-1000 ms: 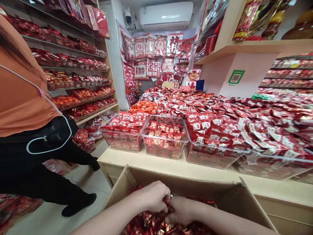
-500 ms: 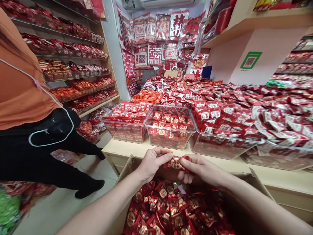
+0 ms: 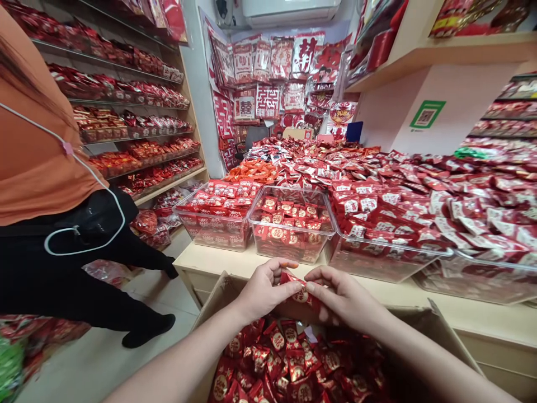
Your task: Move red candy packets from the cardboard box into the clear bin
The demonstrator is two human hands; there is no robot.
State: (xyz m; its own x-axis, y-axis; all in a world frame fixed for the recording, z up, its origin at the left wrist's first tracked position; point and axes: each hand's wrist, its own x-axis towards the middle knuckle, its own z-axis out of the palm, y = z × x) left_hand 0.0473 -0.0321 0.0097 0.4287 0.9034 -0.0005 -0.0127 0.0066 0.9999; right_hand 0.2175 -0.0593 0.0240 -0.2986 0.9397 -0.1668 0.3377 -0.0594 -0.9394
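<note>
Between my two hands is a red wrapped candy (image 3: 302, 295) with gold print, held over an open cardboard box (image 3: 218, 296). My left hand (image 3: 265, 291) pinches its left side between thumb and fingers. My right hand (image 3: 338, 294) grips the candy's right side, its thumb on top; some right fingers are hidden below. Loose red and gold candies (image 3: 289, 364) of the same look fill the box beneath. Just beyond my hands stands a clear plastic bin (image 3: 293, 254) with rows of similar candies.
Another clear bin (image 3: 216, 240) sits to the left, and a wide one (image 3: 373, 260) to the right, on a pale counter (image 3: 193, 260). Piles of red packets (image 3: 403, 173) lie behind. A person in an orange top (image 3: 37, 140) stands at the left by stocked shelves (image 3: 138, 134).
Both hands have shifted their fingers on the candy, which has tilted, its right end lower. The right thumb has moved in toward the left thumb. The view has tipped slightly upward.
</note>
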